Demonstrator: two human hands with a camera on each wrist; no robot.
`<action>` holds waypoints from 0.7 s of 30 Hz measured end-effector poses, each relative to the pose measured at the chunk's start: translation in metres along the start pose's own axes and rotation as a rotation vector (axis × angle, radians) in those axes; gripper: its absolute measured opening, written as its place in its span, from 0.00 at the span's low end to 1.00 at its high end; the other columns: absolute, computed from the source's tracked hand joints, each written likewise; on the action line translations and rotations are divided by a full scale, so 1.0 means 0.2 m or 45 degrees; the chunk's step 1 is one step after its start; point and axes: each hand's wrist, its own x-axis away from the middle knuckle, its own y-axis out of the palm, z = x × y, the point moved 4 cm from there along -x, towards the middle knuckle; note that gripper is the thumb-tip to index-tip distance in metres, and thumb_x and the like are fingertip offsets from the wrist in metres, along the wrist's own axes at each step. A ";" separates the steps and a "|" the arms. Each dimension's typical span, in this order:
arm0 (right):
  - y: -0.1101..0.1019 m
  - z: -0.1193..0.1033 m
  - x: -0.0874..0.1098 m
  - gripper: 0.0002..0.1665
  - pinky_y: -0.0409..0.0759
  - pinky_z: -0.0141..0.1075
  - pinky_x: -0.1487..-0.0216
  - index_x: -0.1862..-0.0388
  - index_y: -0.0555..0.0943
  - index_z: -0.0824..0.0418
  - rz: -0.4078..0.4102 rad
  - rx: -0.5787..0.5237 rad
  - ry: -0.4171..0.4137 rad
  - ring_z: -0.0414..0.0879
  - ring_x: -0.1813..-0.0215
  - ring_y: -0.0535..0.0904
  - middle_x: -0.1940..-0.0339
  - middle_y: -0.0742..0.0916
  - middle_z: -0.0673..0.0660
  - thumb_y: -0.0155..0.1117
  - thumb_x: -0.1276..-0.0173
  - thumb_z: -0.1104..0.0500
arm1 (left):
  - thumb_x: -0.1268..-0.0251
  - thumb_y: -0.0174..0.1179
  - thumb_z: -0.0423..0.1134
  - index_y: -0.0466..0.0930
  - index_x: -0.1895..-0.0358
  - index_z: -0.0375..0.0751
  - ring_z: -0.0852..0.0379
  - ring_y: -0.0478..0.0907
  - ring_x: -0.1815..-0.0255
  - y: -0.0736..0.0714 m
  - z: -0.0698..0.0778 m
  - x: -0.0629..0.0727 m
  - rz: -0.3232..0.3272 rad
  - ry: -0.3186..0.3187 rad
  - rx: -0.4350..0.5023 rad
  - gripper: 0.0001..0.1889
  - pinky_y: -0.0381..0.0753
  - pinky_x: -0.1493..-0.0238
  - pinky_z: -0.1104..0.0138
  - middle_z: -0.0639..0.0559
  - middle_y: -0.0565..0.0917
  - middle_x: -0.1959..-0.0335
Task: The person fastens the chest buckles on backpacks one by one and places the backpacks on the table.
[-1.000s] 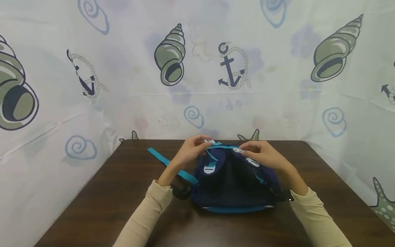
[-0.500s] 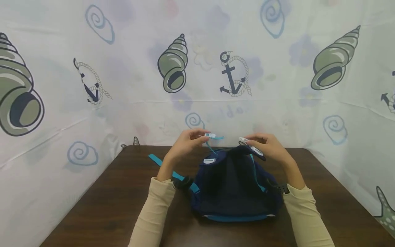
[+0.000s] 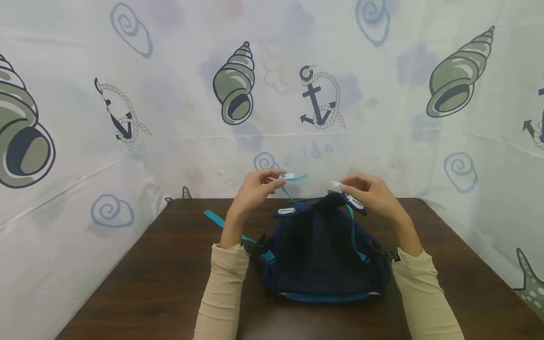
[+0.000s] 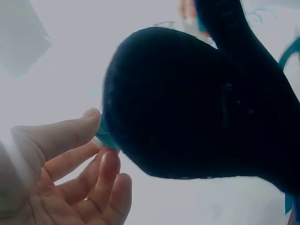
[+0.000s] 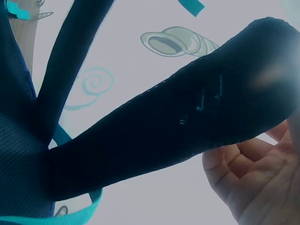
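Note:
A navy backpack (image 3: 327, 259) with teal webbing stands on the table, its dark mesh side towards me. My left hand (image 3: 254, 191) pinches a white buckle (image 3: 287, 176) with a short teal strap end, above the bag's left top. In the left wrist view, a dark padded shoulder strap (image 4: 173, 103) covers much of the scene beside the thumb and fingertips. On the other side, my right hand (image 3: 374, 193) holds a second white buckle (image 3: 337, 184) near the raised right shoulder strap (image 5: 154, 122). That strap partly hides the right fingertips in the right wrist view.
A loose teal strap (image 3: 214, 218) trails left from the bag over the brown wooden table (image 3: 161, 269). Behind the table hangs a white cloth (image 3: 182, 94) printed with shells and anchors. Another white buckle (image 3: 286, 211) sits on the left shoulder strap.
Both hands have risen from the bag's top, holding the white buckles up and farther apart. The right shoulder strap has been lifted; the left one's top has also come up.

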 end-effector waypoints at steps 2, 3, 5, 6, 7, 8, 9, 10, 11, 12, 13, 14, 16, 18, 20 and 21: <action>0.00 -0.01 0.00 0.15 0.77 0.32 0.67 0.46 0.82 0.63 0.004 -0.001 -0.013 0.40 0.65 0.81 0.57 0.87 0.63 0.63 0.27 0.58 | 0.30 0.63 0.46 0.82 0.40 0.49 0.49 0.80 0.54 0.00 0.01 0.00 0.006 0.023 -0.032 0.18 0.80 0.61 0.64 0.49 0.84 0.49; 0.01 -0.01 -0.01 0.15 0.77 0.32 0.68 0.46 0.82 0.63 0.007 -0.001 -0.018 0.41 0.66 0.80 0.57 0.87 0.62 0.63 0.27 0.58 | 0.30 0.63 0.45 0.82 0.40 0.48 0.49 0.80 0.54 0.01 0.02 0.00 0.000 0.042 -0.045 0.18 0.79 0.62 0.64 0.48 0.84 0.49; 0.01 -0.01 0.00 0.14 0.77 0.32 0.68 0.46 0.82 0.63 0.010 -0.003 -0.027 0.41 0.67 0.80 0.58 0.87 0.62 0.63 0.27 0.59 | 0.30 0.63 0.43 0.82 0.40 0.45 0.50 0.81 0.55 0.03 0.02 0.00 -0.023 0.078 -0.076 0.18 0.79 0.64 0.65 0.48 0.85 0.49; 0.02 -0.01 0.00 0.14 0.77 0.32 0.68 0.47 0.82 0.63 0.009 -0.007 -0.029 0.41 0.67 0.80 0.59 0.87 0.62 0.63 0.27 0.59 | 0.30 0.63 0.43 0.82 0.41 0.44 0.51 0.81 0.55 0.05 0.02 -0.01 -0.037 0.092 -0.089 0.18 0.79 0.64 0.66 0.47 0.85 0.50; 0.02 -0.01 0.00 0.14 0.77 0.32 0.69 0.47 0.82 0.63 0.007 -0.006 -0.029 0.41 0.68 0.80 0.59 0.87 0.62 0.63 0.28 0.60 | 0.30 0.63 0.42 0.82 0.41 0.43 0.51 0.81 0.55 0.06 0.03 -0.01 -0.049 0.106 -0.099 0.17 0.79 0.64 0.67 0.47 0.85 0.50; 0.02 -0.02 0.00 0.13 0.77 0.32 0.69 0.47 0.82 0.63 0.003 -0.008 -0.031 0.41 0.68 0.79 0.59 0.87 0.62 0.63 0.28 0.60 | 0.30 0.63 0.42 0.82 0.41 0.42 0.52 0.82 0.55 0.07 0.03 -0.01 -0.062 0.117 -0.104 0.17 0.79 0.63 0.67 0.47 0.86 0.51; 0.03 -0.02 0.00 0.14 0.77 0.31 0.69 0.47 0.82 0.63 -0.003 -0.008 -0.034 0.41 0.68 0.79 0.59 0.87 0.62 0.63 0.28 0.60 | 0.30 0.63 0.41 0.82 0.41 0.42 0.52 0.82 0.55 0.08 0.03 -0.01 -0.073 0.124 -0.103 0.17 0.78 0.64 0.67 0.47 0.86 0.51; 0.03 -0.02 0.00 0.14 0.77 0.32 0.70 0.47 0.82 0.63 -0.011 -0.014 -0.035 0.41 0.69 0.79 0.59 0.87 0.62 0.63 0.28 0.60 | 0.30 0.63 0.41 0.82 0.41 0.41 0.52 0.82 0.55 0.10 0.03 -0.01 -0.086 0.129 -0.105 0.17 0.79 0.63 0.67 0.47 0.86 0.51; 0.04 -0.02 0.00 0.14 0.76 0.32 0.70 0.47 0.82 0.63 -0.018 -0.014 -0.036 0.41 0.69 0.78 0.59 0.87 0.63 0.63 0.28 0.60 | 0.30 0.63 0.42 0.82 0.41 0.42 0.52 0.82 0.54 0.11 0.03 -0.01 -0.096 0.130 -0.108 0.17 0.79 0.62 0.66 0.47 0.86 0.50; 0.04 -0.02 0.00 0.14 0.76 0.32 0.70 0.46 0.82 0.63 -0.023 -0.014 -0.032 0.41 0.69 0.78 0.59 0.87 0.63 0.63 0.27 0.59 | 0.30 0.63 0.42 0.82 0.41 0.42 0.52 0.82 0.53 0.12 0.04 -0.01 -0.107 0.133 -0.113 0.17 0.79 0.61 0.66 0.48 0.86 0.50; 0.05 -0.02 0.00 0.14 0.75 0.32 0.69 0.46 0.82 0.62 -0.029 -0.017 -0.028 0.42 0.69 0.78 0.58 0.87 0.63 0.63 0.27 0.59 | 0.31 0.63 0.43 0.82 0.41 0.43 0.52 0.82 0.53 0.13 0.04 -0.01 -0.114 0.134 -0.114 0.18 0.80 0.59 0.65 0.48 0.85 0.49; 0.05 -0.03 0.00 0.14 0.75 0.32 0.69 0.46 0.82 0.62 -0.036 -0.020 -0.020 0.42 0.68 0.78 0.58 0.87 0.62 0.63 0.27 0.58 | 0.31 0.63 0.43 0.82 0.41 0.44 0.52 0.82 0.52 0.13 0.04 -0.01 -0.116 0.130 -0.121 0.17 0.80 0.58 0.64 0.48 0.85 0.49; 0.06 -0.03 -0.01 0.14 0.75 0.32 0.67 0.46 0.82 0.61 -0.046 -0.017 -0.007 0.41 0.67 0.79 0.57 0.87 0.61 0.63 0.27 0.57 | 0.31 0.63 0.45 0.83 0.41 0.46 0.53 0.82 0.52 0.15 0.03 -0.01 -0.115 0.124 -0.127 0.18 0.82 0.56 0.62 0.49 0.85 0.48; 0.06 -0.03 -0.01 0.14 0.75 0.32 0.66 0.46 0.82 0.60 -0.047 -0.013 0.004 0.41 0.65 0.80 0.57 0.88 0.61 0.63 0.27 0.56 | 0.31 0.63 0.46 0.82 0.41 0.47 0.53 0.81 0.53 0.17 0.02 -0.02 -0.125 0.119 -0.113 0.18 0.83 0.55 0.58 0.50 0.84 0.48; 0.06 -0.04 -0.01 0.14 0.75 0.32 0.67 0.47 0.83 0.60 -0.046 -0.015 0.006 0.41 0.66 0.79 0.58 0.88 0.60 0.64 0.27 0.56 | 0.30 0.63 0.47 0.83 0.42 0.48 0.53 0.82 0.54 0.20 0.01 -0.03 -0.145 0.115 -0.088 0.17 0.84 0.56 0.54 0.49 0.84 0.49; 0.07 -0.04 -0.01 0.14 0.75 0.32 0.67 0.47 0.83 0.60 -0.046 -0.016 0.003 0.41 0.67 0.79 0.58 0.88 0.60 0.64 0.27 0.57 | 0.30 0.63 0.47 0.83 0.42 0.47 0.52 0.82 0.54 0.21 0.00 -0.03 -0.158 0.115 -0.072 0.17 0.84 0.56 0.52 0.49 0.84 0.49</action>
